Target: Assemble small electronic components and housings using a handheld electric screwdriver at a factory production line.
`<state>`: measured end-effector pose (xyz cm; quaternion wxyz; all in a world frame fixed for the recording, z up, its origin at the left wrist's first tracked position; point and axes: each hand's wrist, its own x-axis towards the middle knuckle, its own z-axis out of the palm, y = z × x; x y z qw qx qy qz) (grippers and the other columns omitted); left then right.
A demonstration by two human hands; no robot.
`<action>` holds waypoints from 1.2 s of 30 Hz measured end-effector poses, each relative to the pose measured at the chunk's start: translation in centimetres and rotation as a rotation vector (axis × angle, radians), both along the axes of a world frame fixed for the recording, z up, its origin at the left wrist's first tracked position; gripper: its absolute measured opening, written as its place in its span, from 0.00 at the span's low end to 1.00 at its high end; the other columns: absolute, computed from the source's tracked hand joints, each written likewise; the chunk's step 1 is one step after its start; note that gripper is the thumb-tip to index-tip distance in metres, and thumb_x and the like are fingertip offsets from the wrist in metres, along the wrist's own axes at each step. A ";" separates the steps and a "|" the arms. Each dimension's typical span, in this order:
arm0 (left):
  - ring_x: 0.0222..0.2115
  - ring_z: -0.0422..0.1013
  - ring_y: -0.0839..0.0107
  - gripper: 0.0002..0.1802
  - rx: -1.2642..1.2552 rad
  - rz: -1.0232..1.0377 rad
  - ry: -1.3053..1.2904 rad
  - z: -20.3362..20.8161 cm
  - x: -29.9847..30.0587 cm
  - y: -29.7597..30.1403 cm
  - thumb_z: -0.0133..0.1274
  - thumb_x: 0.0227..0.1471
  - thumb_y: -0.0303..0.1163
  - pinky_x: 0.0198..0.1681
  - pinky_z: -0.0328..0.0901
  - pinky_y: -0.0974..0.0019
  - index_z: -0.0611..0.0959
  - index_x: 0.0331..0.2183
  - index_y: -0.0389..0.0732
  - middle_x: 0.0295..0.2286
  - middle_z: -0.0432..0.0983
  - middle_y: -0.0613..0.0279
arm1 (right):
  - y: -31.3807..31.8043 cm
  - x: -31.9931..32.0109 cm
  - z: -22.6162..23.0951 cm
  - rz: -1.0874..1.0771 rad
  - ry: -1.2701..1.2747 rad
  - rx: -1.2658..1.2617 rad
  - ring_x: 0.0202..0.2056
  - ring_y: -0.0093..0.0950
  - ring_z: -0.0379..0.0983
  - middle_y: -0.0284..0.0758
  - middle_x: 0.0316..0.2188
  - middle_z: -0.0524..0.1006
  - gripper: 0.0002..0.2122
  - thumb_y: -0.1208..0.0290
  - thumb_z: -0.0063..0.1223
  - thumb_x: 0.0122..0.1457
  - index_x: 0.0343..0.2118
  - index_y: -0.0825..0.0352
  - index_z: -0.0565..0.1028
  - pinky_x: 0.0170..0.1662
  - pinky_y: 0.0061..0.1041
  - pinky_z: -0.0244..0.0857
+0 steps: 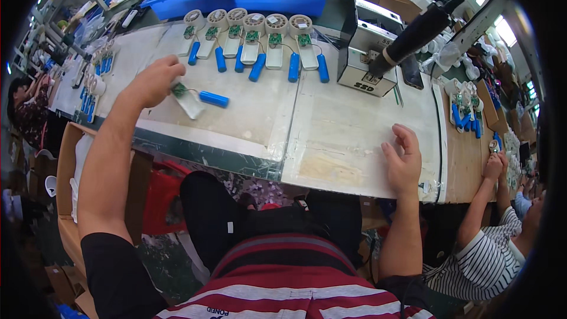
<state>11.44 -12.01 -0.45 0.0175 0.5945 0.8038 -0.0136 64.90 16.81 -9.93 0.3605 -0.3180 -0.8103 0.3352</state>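
Note:
At the left of the bench, my left hand (pixel 158 82) is closed over the top end of a handheld fan part (pixel 190 106), a white handle half with a small green circuit board. The hand hides its upper end. A wire runs from the board to a blue cylindrical battery (pixel 214 99) lying on the bench. My right hand (pixel 404 159) rests at the bench's right front, fingers curved and apart, with nothing in it. Across the back stands a row of several similar fan units (pixel 274 41), with round cream heads, green boards and blue batteries.
Behind the row sits a blue plastic bin (pixel 236 1). A white metal box (pixel 367 53) and a black-handled tool (pixel 413 38) stand at back right. More fan units (pixel 466 106) lie farther right, by a co-worker in a striped shirt (pixel 487 254). An open cardboard box (pixel 68 165) is lower left.

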 end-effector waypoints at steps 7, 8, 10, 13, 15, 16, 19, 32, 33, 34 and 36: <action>0.62 0.69 0.41 0.14 0.393 0.074 0.183 -5.3 -2.1 -1.0 0.59 0.54 0.23 0.69 0.62 0.48 0.86 0.44 0.38 0.59 0.74 0.40 | 2.4 3.9 -1.1 -0.150 0.057 -0.126 0.57 0.28 0.73 0.36 0.57 0.78 0.20 0.82 0.63 0.62 0.58 0.71 0.77 0.64 0.30 0.65; 0.61 0.69 0.41 0.13 0.546 0.026 0.151 -6.3 -0.3 0.2 0.61 0.54 0.25 0.68 0.62 0.47 0.86 0.43 0.38 0.57 0.76 0.41 | 2.4 4.3 -1.4 -0.172 0.059 -0.126 0.57 0.28 0.73 0.36 0.57 0.78 0.20 0.82 0.63 0.62 0.58 0.71 0.77 0.64 0.30 0.65; 0.54 0.71 0.41 0.12 0.541 0.009 0.067 -7.3 4.9 2.3 0.63 0.55 0.35 0.64 0.63 0.45 0.87 0.39 0.38 0.48 0.79 0.42 | 2.4 5.9 -1.8 -0.220 0.208 -0.248 0.57 0.28 0.74 0.34 0.55 0.78 0.19 0.81 0.63 0.62 0.57 0.71 0.78 0.63 0.29 0.66; 0.46 0.71 0.41 0.10 0.460 0.150 0.016 -8.7 5.8 0.6 0.65 0.53 0.33 0.57 0.64 0.42 0.84 0.34 0.38 0.37 0.76 0.45 | 2.1 4.6 -0.4 -0.265 0.019 -0.148 0.54 0.29 0.76 0.36 0.52 0.80 0.19 0.79 0.65 0.61 0.55 0.69 0.79 0.59 0.29 0.70; 0.50 0.69 0.40 0.09 0.479 0.097 -0.029 -9.2 4.7 -1.9 0.64 0.52 0.29 0.60 0.62 0.43 0.81 0.33 0.36 0.43 0.75 0.42 | 3.1 5.0 0.0 -0.276 0.026 -0.008 0.56 0.33 0.77 0.38 0.53 0.80 0.18 0.76 0.66 0.61 0.55 0.68 0.79 0.59 0.32 0.71; 0.58 0.67 0.38 0.08 0.517 0.062 0.051 -9.1 4.2 -4.2 0.63 0.53 0.28 0.66 0.60 0.44 0.81 0.34 0.36 0.52 0.74 0.39 | 3.5 5.3 1.2 -0.302 0.034 -0.031 0.56 0.30 0.77 0.36 0.52 0.81 0.19 0.76 0.66 0.62 0.56 0.69 0.79 0.60 0.32 0.71; 0.65 0.63 0.38 0.10 0.449 0.021 0.193 -9.4 3.9 -6.7 0.62 0.55 0.26 0.71 0.55 0.44 0.83 0.40 0.37 0.60 0.71 0.38 | 6.8 8.9 1.7 -0.536 0.064 0.108 0.51 0.32 0.79 0.39 0.49 0.82 0.19 0.72 0.69 0.61 0.54 0.70 0.80 0.56 0.33 0.73; 0.69 0.63 0.45 0.25 0.542 0.404 -0.220 -14.3 -1.6 -6.8 0.44 0.55 0.18 0.74 0.54 0.54 0.80 0.54 0.33 0.64 0.69 0.39 | 23.2 8.0 2.3 -0.785 -0.682 0.411 0.56 0.45 0.76 0.43 0.49 0.81 0.21 0.55 0.66 0.62 0.52 0.63 0.80 0.58 0.47 0.71; 0.70 0.62 0.45 0.26 0.535 0.399 -0.232 -14.1 -1.2 -6.6 0.43 0.53 0.17 0.74 0.55 0.54 0.81 0.53 0.32 0.65 0.68 0.39 | 24.1 8.2 2.1 -0.785 -0.744 0.447 0.55 0.46 0.77 0.43 0.49 0.81 0.22 0.55 0.66 0.62 0.54 0.63 0.79 0.56 0.48 0.72; 0.70 0.62 0.45 0.26 0.536 0.404 -0.225 -13.9 -0.8 -6.3 0.43 0.53 0.17 0.74 0.55 0.54 0.81 0.53 0.32 0.65 0.68 0.39 | 25.0 8.5 2.0 -0.786 -0.805 0.484 0.53 0.47 0.78 0.44 0.48 0.81 0.23 0.56 0.66 0.63 0.55 0.63 0.78 0.55 0.49 0.73; 0.69 0.63 0.44 0.25 0.543 0.365 -0.139 -13.7 0.0 -6.1 0.43 0.53 0.17 0.73 0.56 0.53 0.81 0.52 0.32 0.64 0.70 0.39 | 25.5 8.1 2.8 -0.766 -0.827 0.421 0.56 0.47 0.78 0.46 0.51 0.82 0.24 0.57 0.65 0.62 0.56 0.66 0.77 0.57 0.48 0.74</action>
